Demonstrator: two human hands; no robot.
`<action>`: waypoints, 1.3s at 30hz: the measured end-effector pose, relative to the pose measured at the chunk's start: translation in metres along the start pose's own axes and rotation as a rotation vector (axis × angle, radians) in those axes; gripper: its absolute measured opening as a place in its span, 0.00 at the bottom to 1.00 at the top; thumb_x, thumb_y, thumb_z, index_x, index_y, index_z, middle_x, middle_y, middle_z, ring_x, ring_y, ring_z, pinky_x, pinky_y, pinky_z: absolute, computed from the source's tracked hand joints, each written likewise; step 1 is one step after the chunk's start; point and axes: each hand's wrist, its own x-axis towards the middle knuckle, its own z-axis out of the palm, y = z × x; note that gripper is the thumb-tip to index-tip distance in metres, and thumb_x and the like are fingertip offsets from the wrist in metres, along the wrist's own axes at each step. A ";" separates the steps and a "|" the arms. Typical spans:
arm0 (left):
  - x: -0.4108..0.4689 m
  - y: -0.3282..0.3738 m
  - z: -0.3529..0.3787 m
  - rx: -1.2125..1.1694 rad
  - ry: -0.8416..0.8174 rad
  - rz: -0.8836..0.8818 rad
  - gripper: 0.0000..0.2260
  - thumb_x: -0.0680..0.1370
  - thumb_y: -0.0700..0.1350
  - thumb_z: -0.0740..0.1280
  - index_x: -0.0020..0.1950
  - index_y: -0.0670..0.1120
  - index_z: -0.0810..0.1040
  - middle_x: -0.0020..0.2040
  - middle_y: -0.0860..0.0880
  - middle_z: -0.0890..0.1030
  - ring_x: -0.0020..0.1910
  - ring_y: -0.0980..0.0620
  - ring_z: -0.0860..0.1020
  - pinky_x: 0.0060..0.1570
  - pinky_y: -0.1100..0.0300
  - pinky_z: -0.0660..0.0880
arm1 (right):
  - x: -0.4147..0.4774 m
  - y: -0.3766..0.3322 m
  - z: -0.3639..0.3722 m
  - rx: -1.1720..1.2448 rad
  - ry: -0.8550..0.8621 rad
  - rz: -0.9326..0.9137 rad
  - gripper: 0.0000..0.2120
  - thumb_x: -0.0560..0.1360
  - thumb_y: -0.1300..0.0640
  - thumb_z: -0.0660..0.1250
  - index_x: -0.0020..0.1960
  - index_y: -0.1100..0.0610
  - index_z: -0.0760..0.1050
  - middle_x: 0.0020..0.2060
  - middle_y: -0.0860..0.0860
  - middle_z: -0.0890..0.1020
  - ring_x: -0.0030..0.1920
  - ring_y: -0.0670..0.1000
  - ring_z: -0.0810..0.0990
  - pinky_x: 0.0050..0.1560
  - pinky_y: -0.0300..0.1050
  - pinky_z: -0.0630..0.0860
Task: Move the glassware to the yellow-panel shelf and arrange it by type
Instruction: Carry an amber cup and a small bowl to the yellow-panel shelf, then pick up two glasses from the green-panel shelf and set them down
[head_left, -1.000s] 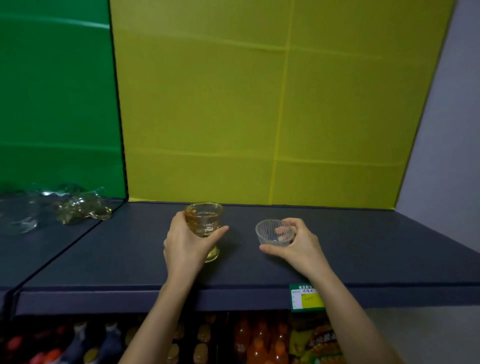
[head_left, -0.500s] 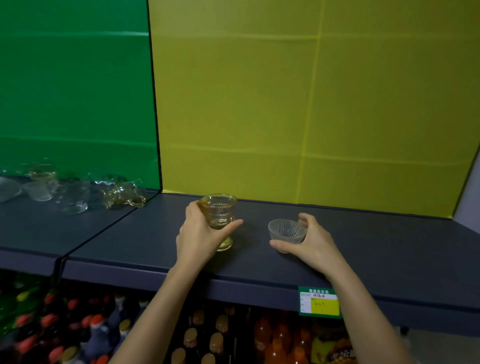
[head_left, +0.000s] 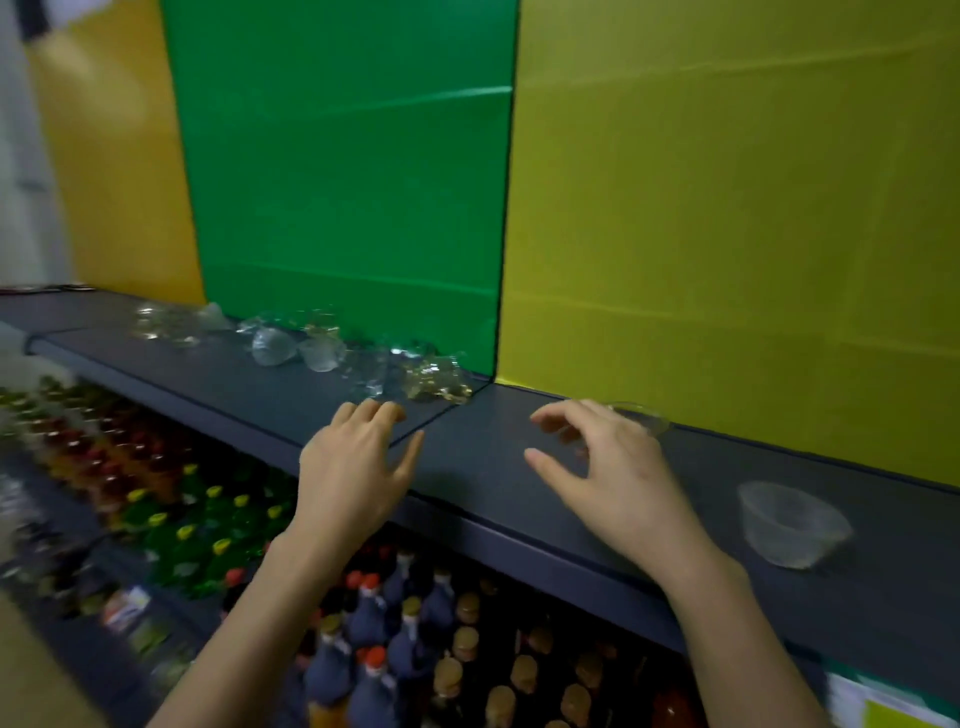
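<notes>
A small clear ribbed bowl (head_left: 789, 525) stands alone on the dark shelf (head_left: 488, 447) below the yellow panel (head_left: 727, 234). Behind my right hand (head_left: 613, 478) only a curved glass rim (head_left: 641, 414) shows; the rest of that glass is hidden. My right hand hovers over the shelf with fingers spread and holds nothing. Further left, my left hand (head_left: 358, 467) is open and empty at the seam between the two shelf boards. Several clear and amber glass pieces (head_left: 322, 348) lie clustered under the green panel (head_left: 353, 182), the nearest amber ones (head_left: 436, 382) just beyond my left fingertips.
An orange panel (head_left: 119, 182) stands at the far left. Rows of capped drink bottles (head_left: 405, 639) fill the shelves below. A price label (head_left: 893, 712) hangs on the shelf edge at the bottom right. The picture is blurred by motion.
Both hands have let go: the amber glass and the clear bowl now stand on the yellow-panel shelf. My view and both hands have swung left toward the glassware under the green panel.
</notes>
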 end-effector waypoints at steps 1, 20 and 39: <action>-0.002 -0.016 -0.005 0.033 -0.001 -0.013 0.13 0.74 0.54 0.63 0.46 0.44 0.78 0.43 0.46 0.82 0.46 0.43 0.79 0.32 0.54 0.75 | 0.006 -0.009 0.014 0.014 -0.032 -0.024 0.12 0.73 0.50 0.66 0.56 0.49 0.75 0.48 0.42 0.77 0.49 0.43 0.75 0.52 0.41 0.73; -0.020 -0.331 -0.081 0.197 -0.012 -0.126 0.10 0.73 0.52 0.65 0.45 0.46 0.78 0.40 0.48 0.81 0.41 0.46 0.80 0.28 0.57 0.70 | 0.133 -0.209 0.268 0.192 -0.257 -0.088 0.16 0.74 0.48 0.65 0.60 0.50 0.73 0.56 0.45 0.78 0.57 0.48 0.76 0.57 0.45 0.74; 0.064 -0.570 -0.028 0.191 -0.011 -0.203 0.14 0.76 0.56 0.60 0.52 0.48 0.75 0.49 0.50 0.79 0.49 0.49 0.77 0.36 0.57 0.72 | 0.316 -0.306 0.470 0.264 -0.231 -0.012 0.17 0.72 0.51 0.68 0.59 0.54 0.74 0.55 0.49 0.80 0.56 0.50 0.77 0.56 0.44 0.72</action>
